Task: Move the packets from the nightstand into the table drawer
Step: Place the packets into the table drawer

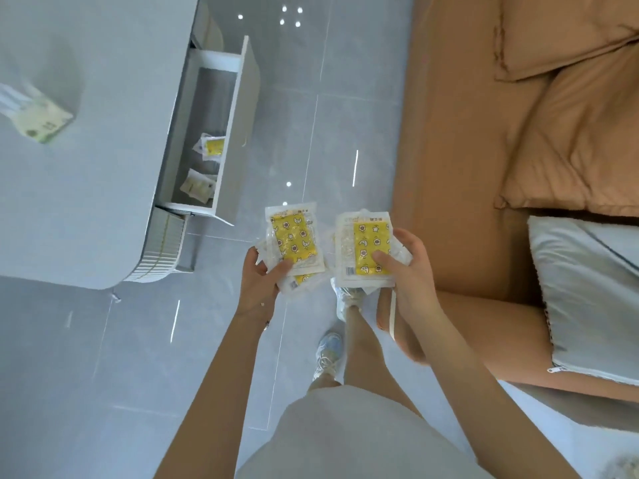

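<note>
My left hand [260, 283] grips a small stack of clear packets with yellow patterned inserts [293, 238], held over the floor. My right hand [404, 267] holds a second stack of the same yellow packets [366, 245], thumb pressed on the top one. The white table's drawer [238, 133] stands pulled open up and to the left of both hands. Inside it lie a yellow packet [211, 146] and a paler packet [198, 184]. The nightstand is out of view.
The grey table top [86, 202] fills the left side, with a green tissue pack [43, 122] on it. An orange-brown bed [501, 150] with a grey pillow [594, 288] lies to the right. Glossy grey floor tiles [328, 98] run between them.
</note>
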`<state>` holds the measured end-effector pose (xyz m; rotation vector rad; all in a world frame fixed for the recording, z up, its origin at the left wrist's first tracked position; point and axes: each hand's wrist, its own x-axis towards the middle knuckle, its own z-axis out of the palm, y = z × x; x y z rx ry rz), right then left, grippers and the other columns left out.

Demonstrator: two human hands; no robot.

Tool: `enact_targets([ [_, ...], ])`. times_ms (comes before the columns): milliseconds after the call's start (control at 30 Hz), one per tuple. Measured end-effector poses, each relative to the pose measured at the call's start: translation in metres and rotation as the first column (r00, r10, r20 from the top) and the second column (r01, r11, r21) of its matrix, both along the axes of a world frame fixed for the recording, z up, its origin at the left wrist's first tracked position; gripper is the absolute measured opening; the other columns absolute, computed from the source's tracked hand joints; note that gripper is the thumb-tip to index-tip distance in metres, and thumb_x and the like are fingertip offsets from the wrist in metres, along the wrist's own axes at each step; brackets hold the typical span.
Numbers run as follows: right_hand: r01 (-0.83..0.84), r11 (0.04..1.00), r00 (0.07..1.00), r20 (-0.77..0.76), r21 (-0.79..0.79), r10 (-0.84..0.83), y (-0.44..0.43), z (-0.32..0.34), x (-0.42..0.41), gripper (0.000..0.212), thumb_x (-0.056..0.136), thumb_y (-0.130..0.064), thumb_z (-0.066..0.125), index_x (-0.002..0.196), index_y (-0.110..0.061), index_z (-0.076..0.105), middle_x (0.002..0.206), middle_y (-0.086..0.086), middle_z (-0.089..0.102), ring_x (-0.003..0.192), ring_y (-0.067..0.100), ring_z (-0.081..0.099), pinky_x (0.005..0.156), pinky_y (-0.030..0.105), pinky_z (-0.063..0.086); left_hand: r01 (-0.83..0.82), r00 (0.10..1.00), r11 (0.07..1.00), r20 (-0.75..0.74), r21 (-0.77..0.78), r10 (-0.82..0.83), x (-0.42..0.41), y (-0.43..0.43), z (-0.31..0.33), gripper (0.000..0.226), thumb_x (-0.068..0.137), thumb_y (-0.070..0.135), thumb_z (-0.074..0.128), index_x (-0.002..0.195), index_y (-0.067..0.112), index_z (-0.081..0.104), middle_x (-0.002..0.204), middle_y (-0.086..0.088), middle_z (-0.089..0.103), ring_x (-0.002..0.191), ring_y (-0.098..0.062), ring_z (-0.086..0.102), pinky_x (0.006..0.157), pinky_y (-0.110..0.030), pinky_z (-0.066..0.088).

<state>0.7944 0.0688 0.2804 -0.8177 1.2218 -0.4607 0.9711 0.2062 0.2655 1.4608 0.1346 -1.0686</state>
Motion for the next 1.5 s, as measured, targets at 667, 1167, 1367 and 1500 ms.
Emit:
enact_targets([
  [667,-0.47,0.883,0.881,-0.057,0.006,0.47,-0.182,-0.001,0.251,0.047,0.078,-0.002,0.073,0.109,-0.034,0.058,0.124,0.01,0.062,0.105,0.026,0.067,0.081,0.039,0.057,-0.462,0.887,0.887,-0.011,0.02,0.462,0.176,-0.077,-0.01,0.039,0.087,-0.009,0.056,0.114,0.018,0.051,0.103,-0.004,0.069,0.087,-0.018,0.071,0.069,-0.032,0.059],
  [1167,-0.619,0.783,0.779,-0.186,-0.068,0.599,-0.256,-0.019,0.473,0.051,0.082,0.007,0.064,0.097,-0.04,0.05,0.117,0.008,0.059,0.094,0.023,0.065,0.056,0.018,0.053,-0.545,0.831,0.834,-0.08,0.081,0.551,0.339,-0.112,-0.062,0.036,0.087,-0.011,0.055,0.108,0.018,0.053,0.104,-0.008,0.066,0.086,-0.02,0.069,0.072,-0.035,0.059],
  [1367,-0.684,0.725,0.699,-0.214,0.081,0.683,-0.266,-0.059,0.541,0.048,0.083,0.007,0.062,0.098,-0.037,0.05,0.111,0.005,0.062,0.094,0.026,0.065,0.083,0.043,0.053,-0.556,0.8,0.804,-0.127,0.211,0.586,0.392,-0.121,-0.097,0.048,0.087,-0.011,0.055,0.13,0.005,0.041,0.12,-0.017,0.059,0.103,-0.035,0.062,0.083,-0.044,0.056],
  [1500,-0.73,0.668,0.632,-0.231,0.141,0.739,-0.271,-0.095,0.587,0.047,0.084,0.008,0.059,0.106,-0.031,0.048,0.108,0.002,0.059,0.083,0.021,0.065,0.065,0.028,0.053,-0.556,0.762,0.779,-0.197,0.289,0.617,0.413,-0.132,-0.128,0.041,0.084,-0.013,0.057,0.116,0.011,0.047,0.112,-0.015,0.061,0.101,-0.036,0.061,0.088,-0.052,0.05],
])
